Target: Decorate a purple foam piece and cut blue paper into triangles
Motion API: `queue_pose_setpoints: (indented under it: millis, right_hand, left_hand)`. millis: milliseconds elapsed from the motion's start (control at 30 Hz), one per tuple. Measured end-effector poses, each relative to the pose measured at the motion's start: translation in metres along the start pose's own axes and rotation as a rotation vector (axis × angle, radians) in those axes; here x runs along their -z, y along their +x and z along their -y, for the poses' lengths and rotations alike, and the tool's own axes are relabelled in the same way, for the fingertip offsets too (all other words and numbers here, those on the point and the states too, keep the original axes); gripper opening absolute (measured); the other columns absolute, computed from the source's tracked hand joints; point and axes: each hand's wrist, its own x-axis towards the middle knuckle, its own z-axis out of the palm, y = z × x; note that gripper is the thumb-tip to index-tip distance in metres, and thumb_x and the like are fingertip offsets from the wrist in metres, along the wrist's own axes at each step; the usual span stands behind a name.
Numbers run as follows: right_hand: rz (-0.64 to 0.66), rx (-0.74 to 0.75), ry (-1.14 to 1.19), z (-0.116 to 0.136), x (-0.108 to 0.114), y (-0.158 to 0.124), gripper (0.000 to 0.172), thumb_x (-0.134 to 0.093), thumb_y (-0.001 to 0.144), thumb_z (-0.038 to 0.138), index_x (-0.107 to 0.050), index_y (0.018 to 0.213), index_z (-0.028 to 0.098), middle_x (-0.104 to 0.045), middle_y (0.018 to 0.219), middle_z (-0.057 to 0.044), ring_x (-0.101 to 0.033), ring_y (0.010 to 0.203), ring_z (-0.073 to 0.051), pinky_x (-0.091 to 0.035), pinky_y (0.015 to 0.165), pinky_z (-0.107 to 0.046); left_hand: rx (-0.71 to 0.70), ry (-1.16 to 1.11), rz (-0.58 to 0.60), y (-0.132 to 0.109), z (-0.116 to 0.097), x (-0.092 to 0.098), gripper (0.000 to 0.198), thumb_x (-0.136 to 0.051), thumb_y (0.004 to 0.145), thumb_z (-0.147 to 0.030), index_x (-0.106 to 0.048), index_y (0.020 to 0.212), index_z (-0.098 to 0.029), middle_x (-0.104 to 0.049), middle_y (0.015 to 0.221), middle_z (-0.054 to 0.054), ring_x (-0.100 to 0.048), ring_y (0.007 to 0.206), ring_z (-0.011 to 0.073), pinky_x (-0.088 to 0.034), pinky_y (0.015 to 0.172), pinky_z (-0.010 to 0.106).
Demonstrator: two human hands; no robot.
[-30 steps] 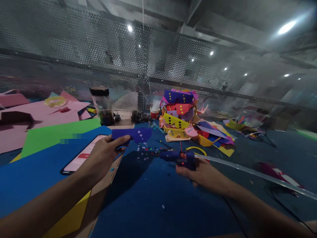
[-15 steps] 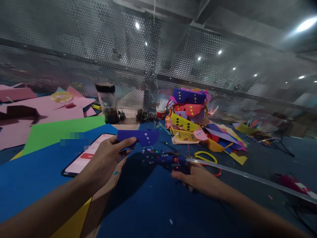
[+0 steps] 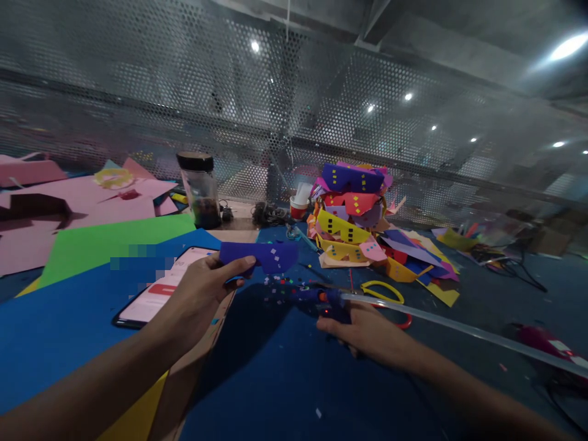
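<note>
My left hand [image 3: 206,294] pinches a dark blue paper cutout [image 3: 275,256] by its left end, thumb on top. A few small pale paper squares sit on the cutout's right part. In my right hand [image 3: 362,327] is a dark blue hot glue gun [image 3: 333,306], with a small red light on its body. A long clear glue stick [image 3: 427,314] sticks out of its back toward the right. The gun's front end points left, below the cutout and apart from it. Tiny coloured paper squares [image 3: 280,282] lie scattered on the blue table between my hands.
Scissors [image 3: 383,288] with yellow and red handles lie behind my right hand. Decorated paper pieces [image 3: 346,226] are piled at the back. Left are a phone [image 3: 156,294], coloured sheets [image 3: 119,242] and a black-lidded jar [image 3: 199,190]. A dark pink tool [image 3: 546,343] lies far right.
The paper cutout and my left hand have shifted very slightly right. My right hand and the glue gun have moved a touch left. Both grips are the same.
</note>
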Motion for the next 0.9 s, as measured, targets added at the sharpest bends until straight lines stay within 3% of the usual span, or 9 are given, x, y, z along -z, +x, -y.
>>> queue_pose_setpoints:
  millis: [500,900]
  right_hand:
    - [-0.064,0.044,0.242,-0.017,-0.008,-0.006,0.044,-0.06,0.089,0.062,-0.065,0.1,0.02,-0.058,0.069,0.003,-0.051,0.047,-0.008,-0.039,0.043,-0.018]
    - [-0.189,0.103,0.339,-0.01,-0.01,-0.021,0.049,-0.062,0.086,0.067,-0.065,0.103,0.02,-0.058,0.072,0.002,-0.052,0.052,-0.009,-0.045,0.049,-0.02]
  left_hand:
    - [0.014,-0.027,0.004,0.0,0.002,-0.001,0.028,-0.091,0.062,-0.03,-0.074,0.079,-0.016,-0.074,0.077,0.003,-0.067,0.069,0.0154,-0.054,0.066,0.024]
    - [0.046,0.001,0.058,-0.01,0.0,-0.006,0.03,-0.091,0.063,-0.031,-0.073,0.083,-0.018,-0.076,0.08,0.003,-0.07,0.071,0.0162,-0.057,0.069,0.024]
